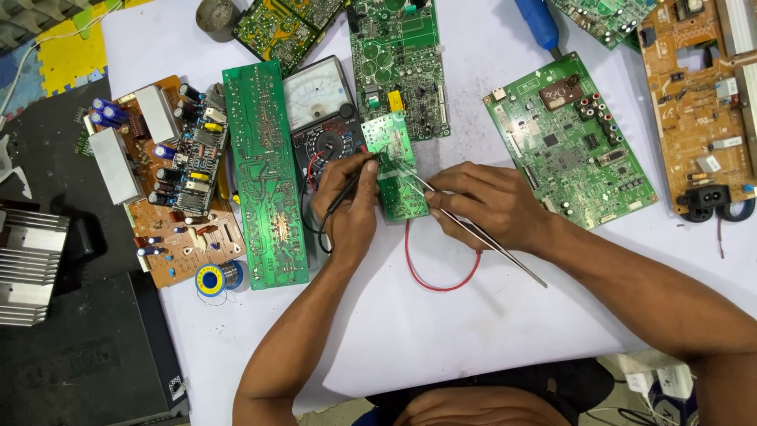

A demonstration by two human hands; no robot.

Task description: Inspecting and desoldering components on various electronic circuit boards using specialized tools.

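We look down on a white table (441, 331) strewn with circuit boards, with a dark mat and a finned heat sink (27, 264) off to its left. Near the middle lies a small green board (398, 170), its long side running away from us. Our left hand (351, 209) is closed around a black probe (347, 189), whose tip meets the board's left edge near its upper end. Our right hand (489, 205) is pinched shut on thin metal tweezers (473, 229); their points rest on the small board and the long shaft trails back past the wrist toward the lower right. A red wire (441, 276) loops on the table just below the board, between our two hands.

Behind the left hand sits an analog meter (319, 110) with a pale dial face, touching the small board's upper left corner. Just left of it lies a long green board (264, 173), solder side up, and beside that a brown board (169, 181) crowded with capacitors and metal blocks. A solder spool (214, 278) rests near the brown board's lower edge. To the right, well apart from the hands, lies a larger green board (572, 142), and a tan board (702, 102) sits at the far right edge.
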